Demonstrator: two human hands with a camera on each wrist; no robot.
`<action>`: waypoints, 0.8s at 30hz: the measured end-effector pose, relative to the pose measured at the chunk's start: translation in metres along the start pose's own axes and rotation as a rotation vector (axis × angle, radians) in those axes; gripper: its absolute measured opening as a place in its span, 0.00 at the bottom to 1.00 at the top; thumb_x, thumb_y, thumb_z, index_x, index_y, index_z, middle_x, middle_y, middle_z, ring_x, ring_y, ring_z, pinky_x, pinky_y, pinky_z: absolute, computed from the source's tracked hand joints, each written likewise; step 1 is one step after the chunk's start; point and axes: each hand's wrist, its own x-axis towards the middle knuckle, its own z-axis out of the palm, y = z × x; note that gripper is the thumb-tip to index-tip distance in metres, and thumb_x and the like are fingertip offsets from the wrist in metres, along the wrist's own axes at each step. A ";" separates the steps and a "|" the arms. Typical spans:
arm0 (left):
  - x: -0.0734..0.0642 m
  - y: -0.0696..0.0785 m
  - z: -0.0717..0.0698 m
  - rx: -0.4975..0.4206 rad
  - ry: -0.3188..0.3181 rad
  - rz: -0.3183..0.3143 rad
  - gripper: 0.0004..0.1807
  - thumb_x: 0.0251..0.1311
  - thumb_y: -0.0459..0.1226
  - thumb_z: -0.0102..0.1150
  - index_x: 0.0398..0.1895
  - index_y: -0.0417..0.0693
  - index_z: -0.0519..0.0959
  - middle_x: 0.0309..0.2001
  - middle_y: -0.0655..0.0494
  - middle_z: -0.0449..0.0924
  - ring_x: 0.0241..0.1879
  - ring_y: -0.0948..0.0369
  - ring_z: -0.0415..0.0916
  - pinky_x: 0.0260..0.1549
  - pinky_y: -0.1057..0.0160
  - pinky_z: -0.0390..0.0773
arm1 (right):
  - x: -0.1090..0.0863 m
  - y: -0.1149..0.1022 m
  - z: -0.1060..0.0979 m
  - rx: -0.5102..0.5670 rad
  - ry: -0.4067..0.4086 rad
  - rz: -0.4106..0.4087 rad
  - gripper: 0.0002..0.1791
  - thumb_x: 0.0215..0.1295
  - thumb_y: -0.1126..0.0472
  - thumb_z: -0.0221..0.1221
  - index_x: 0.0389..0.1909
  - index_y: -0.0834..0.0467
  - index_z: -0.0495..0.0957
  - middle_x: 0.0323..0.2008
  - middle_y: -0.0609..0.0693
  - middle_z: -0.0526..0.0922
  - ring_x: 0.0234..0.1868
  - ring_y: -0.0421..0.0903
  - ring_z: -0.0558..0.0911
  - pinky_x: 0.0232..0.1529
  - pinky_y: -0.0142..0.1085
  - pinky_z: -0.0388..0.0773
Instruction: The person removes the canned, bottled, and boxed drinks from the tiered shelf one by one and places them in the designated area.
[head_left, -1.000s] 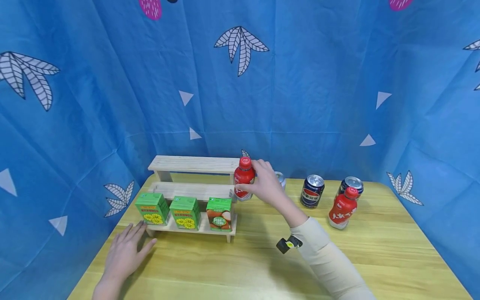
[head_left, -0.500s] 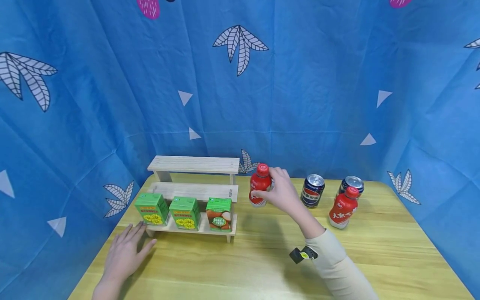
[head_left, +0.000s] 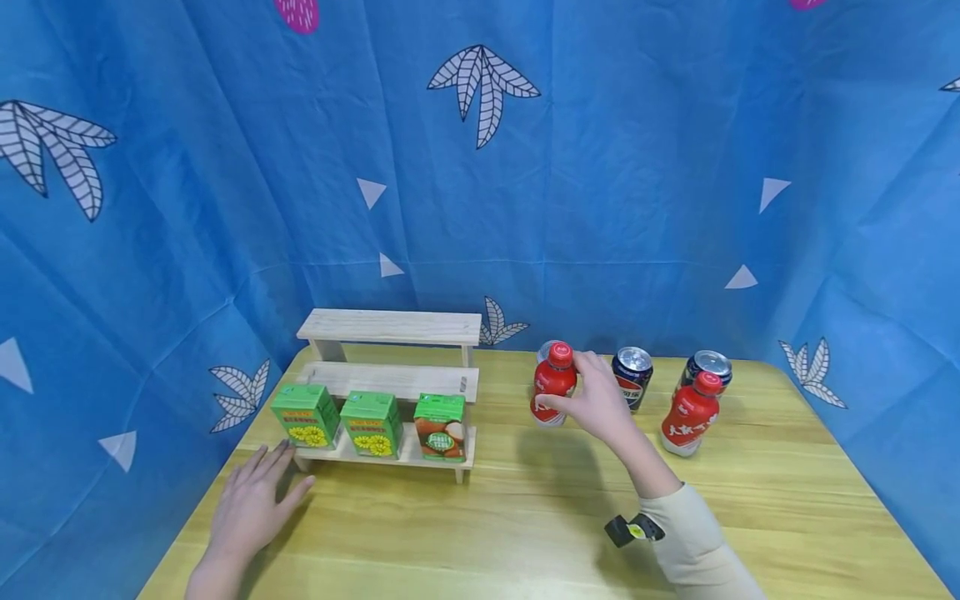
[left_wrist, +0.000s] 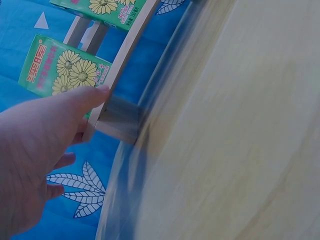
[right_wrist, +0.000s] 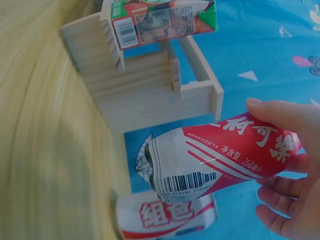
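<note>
My right hand [head_left: 600,398] grips a red and white cola bottle [head_left: 553,385] by its upper part, thumb on one side and fingers on the other. In the right wrist view the base of this bottle [right_wrist: 225,157] appears raised off the table. Partly hidden behind it is a white can [right_wrist: 167,215] with red lettering. At the left, my left hand [head_left: 251,504] has its fingers spread loosely beside the lower left end of a wooden tiered shelf [head_left: 390,382]. In the left wrist view the thumb of that hand [left_wrist: 50,130] overlaps the shelf's edge.
Along the bottom tier stand two green drink cartons with yellow flowers, one the middle carton [head_left: 371,425], and a brown and green carton [head_left: 441,427]. To the right are a dark blue cola can [head_left: 632,379], another can [head_left: 711,364] and a second red bottle [head_left: 690,414]. Blue curtain surrounds the table.
My right hand has carried the red bottle rightward, away from the shelf's right end to in front of the white can. The left hand has stayed in place.
</note>
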 end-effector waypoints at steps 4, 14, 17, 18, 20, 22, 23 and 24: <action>0.000 0.000 -0.001 -0.005 -0.001 -0.003 0.40 0.63 0.59 0.55 0.67 0.38 0.69 0.68 0.36 0.67 0.68 0.34 0.59 0.63 0.27 0.56 | -0.005 0.010 -0.001 0.012 0.017 0.006 0.38 0.49 0.50 0.74 0.59 0.61 0.73 0.54 0.60 0.77 0.57 0.57 0.70 0.55 0.56 0.75; 0.000 0.002 -0.001 -0.005 -0.007 -0.004 0.39 0.63 0.59 0.55 0.67 0.37 0.69 0.68 0.36 0.67 0.68 0.34 0.59 0.64 0.27 0.56 | -0.015 0.034 0.001 -0.015 0.058 0.039 0.39 0.47 0.52 0.75 0.59 0.65 0.72 0.51 0.62 0.77 0.55 0.59 0.70 0.56 0.55 0.69; -0.001 0.002 -0.001 -0.005 -0.006 -0.001 0.39 0.63 0.58 0.55 0.67 0.37 0.69 0.68 0.36 0.67 0.68 0.34 0.59 0.64 0.27 0.56 | -0.017 0.041 0.001 -0.023 0.058 0.046 0.41 0.47 0.51 0.75 0.60 0.66 0.71 0.51 0.62 0.77 0.55 0.59 0.69 0.57 0.55 0.69; -0.001 0.002 -0.001 -0.006 -0.002 0.000 0.39 0.63 0.58 0.55 0.67 0.37 0.69 0.67 0.36 0.67 0.68 0.34 0.59 0.64 0.27 0.56 | -0.017 0.043 0.001 -0.024 0.057 0.048 0.41 0.47 0.51 0.75 0.60 0.66 0.71 0.51 0.62 0.76 0.55 0.59 0.69 0.57 0.55 0.69; -0.001 0.003 -0.001 -0.005 0.004 0.002 0.39 0.63 0.58 0.55 0.67 0.37 0.69 0.67 0.36 0.67 0.67 0.34 0.59 0.63 0.27 0.56 | -0.018 0.047 0.001 -0.029 0.051 0.055 0.42 0.48 0.51 0.74 0.61 0.66 0.70 0.52 0.62 0.76 0.56 0.59 0.69 0.57 0.56 0.69; -0.001 0.003 -0.001 -0.007 0.010 0.003 0.39 0.63 0.58 0.56 0.66 0.37 0.69 0.67 0.36 0.68 0.67 0.34 0.59 0.63 0.27 0.56 | -0.019 0.051 0.001 -0.028 0.045 0.065 0.42 0.48 0.51 0.74 0.62 0.67 0.69 0.53 0.63 0.75 0.56 0.60 0.69 0.58 0.56 0.70; -0.001 0.003 -0.001 -0.008 0.012 0.003 0.39 0.63 0.58 0.56 0.66 0.37 0.69 0.67 0.36 0.68 0.67 0.34 0.59 0.63 0.27 0.56 | -0.019 0.052 0.001 -0.032 0.045 0.070 0.43 0.48 0.51 0.74 0.62 0.67 0.69 0.54 0.63 0.75 0.56 0.60 0.69 0.58 0.57 0.70; -0.001 0.002 -0.001 -0.008 0.015 0.004 0.39 0.63 0.58 0.56 0.66 0.37 0.69 0.67 0.36 0.68 0.67 0.34 0.59 0.63 0.27 0.56 | -0.019 0.054 0.000 -0.038 0.044 0.072 0.43 0.49 0.51 0.73 0.62 0.68 0.69 0.54 0.64 0.75 0.56 0.60 0.69 0.58 0.57 0.70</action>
